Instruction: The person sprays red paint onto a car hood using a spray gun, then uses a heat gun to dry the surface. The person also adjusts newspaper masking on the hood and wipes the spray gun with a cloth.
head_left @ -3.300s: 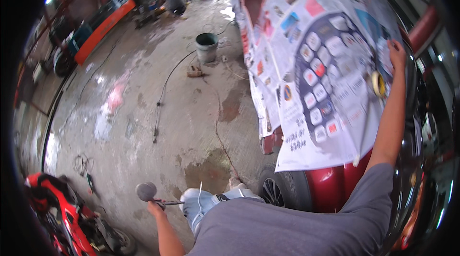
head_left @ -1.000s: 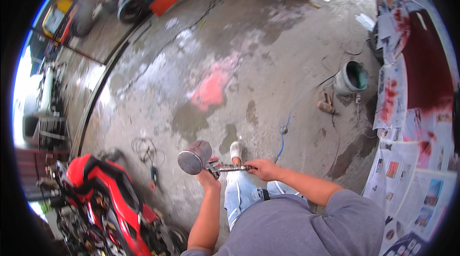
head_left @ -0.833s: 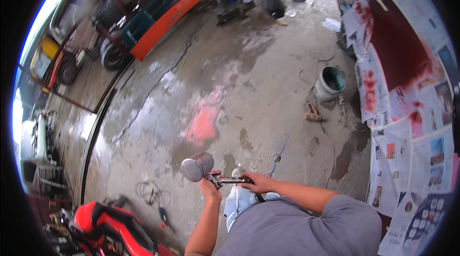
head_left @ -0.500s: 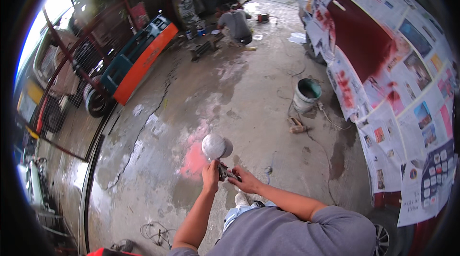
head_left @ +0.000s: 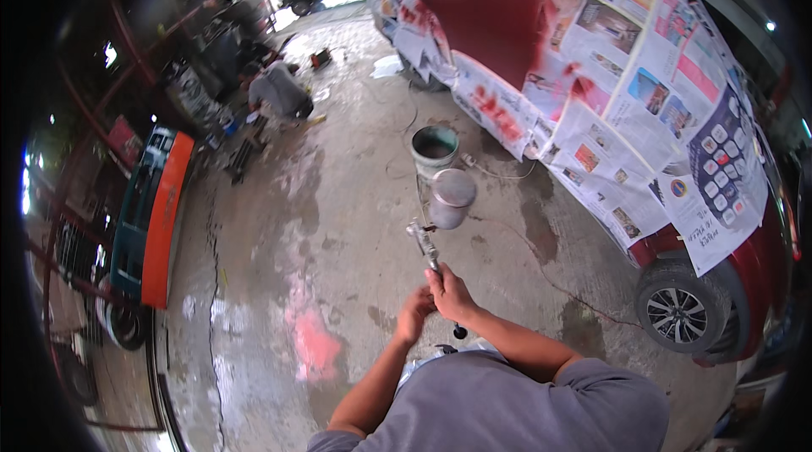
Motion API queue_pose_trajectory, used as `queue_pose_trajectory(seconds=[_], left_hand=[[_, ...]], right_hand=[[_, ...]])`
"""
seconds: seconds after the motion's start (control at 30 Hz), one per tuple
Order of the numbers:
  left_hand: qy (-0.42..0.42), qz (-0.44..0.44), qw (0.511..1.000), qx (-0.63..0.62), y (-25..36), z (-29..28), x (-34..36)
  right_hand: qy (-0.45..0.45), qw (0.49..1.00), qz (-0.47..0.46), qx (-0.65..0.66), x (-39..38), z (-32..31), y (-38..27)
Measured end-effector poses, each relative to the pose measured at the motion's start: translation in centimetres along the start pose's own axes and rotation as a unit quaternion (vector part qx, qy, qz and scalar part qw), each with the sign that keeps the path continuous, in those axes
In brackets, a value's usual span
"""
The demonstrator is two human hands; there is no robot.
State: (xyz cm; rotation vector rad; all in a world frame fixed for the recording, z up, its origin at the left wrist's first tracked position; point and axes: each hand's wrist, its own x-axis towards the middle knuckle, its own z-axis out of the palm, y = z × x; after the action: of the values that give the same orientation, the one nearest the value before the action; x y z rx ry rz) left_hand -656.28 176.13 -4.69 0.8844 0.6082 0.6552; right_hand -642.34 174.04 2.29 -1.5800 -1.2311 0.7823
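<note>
Grasping a spray gun (head_left: 429,251) around its handle with the curled fingers of the right hand (head_left: 455,295), out in front of the body and above the wet-patched concrete floor (head_left: 271,198). Bearing a pale gray cup (head_left: 452,200) at the gun's far end, with its lid facing up. Ending below the right hand in a small black knob (head_left: 459,332). Holding the left hand (head_left: 416,314) just beside the right one, near the lower part of the handle, with bent fingers and tips partly hidden. Cannot tell whether closed on the handle or only resting against it. Wearing a gray short-sleeved shirt (head_left: 507,401). Having a bucket (head_left: 427,167) on the floor beyond the cup, partly overlapped by it in view. Having on the right a red car (head_left: 661,246), largely covered with printed paper sheets (head_left: 584,186), apart from a bare dark red panel (head_left: 478,21) and a front-most wheel (head_left: 677,306) with a spoked rim. Showing red smears on the paper beside that panel. Having on the left an orange and teal panel (head_left: 169,224), well apart from both hands, and farther off a crouching person (head_left: 282,90) in gray.
</note>
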Motion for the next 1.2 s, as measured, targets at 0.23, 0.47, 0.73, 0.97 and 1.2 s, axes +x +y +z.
queue_pose_trajectory(seconds=[0.23, 0.47, 0.73, 0.97, 1.2], left_hand=[[-0.174, -0.064, 0.981, -0.06, -3.3, 7.0, 5.5], [-0.089, 0.042, 0.933, 0.346, 1.7, 12.4, 11.3], [-0.261, 0.0, 0.906, 0.334, 2.7, 12.2, 14.9], [-0.354, -0.151, 0.873, 0.3, 1.2, 12.8, 12.1], [-0.408, -0.241, 0.846, 0.244, 1.1, 11.7, 9.1]], right_hand=[[0.169, 0.977, 0.12, 0.056, 4.0, -7.6, 4.2], [0.341, 0.927, 0.139, 0.065, 5.2, -12.6, 8.6], [0.508, 0.816, 0.205, 0.187, 3.8, -12.0, 6.0], [0.61, 0.753, 0.204, 0.14, -3.8, -10.2, 9.5], [0.626, 0.723, 0.261, 0.128, -5.9, -5.6, 4.5]])
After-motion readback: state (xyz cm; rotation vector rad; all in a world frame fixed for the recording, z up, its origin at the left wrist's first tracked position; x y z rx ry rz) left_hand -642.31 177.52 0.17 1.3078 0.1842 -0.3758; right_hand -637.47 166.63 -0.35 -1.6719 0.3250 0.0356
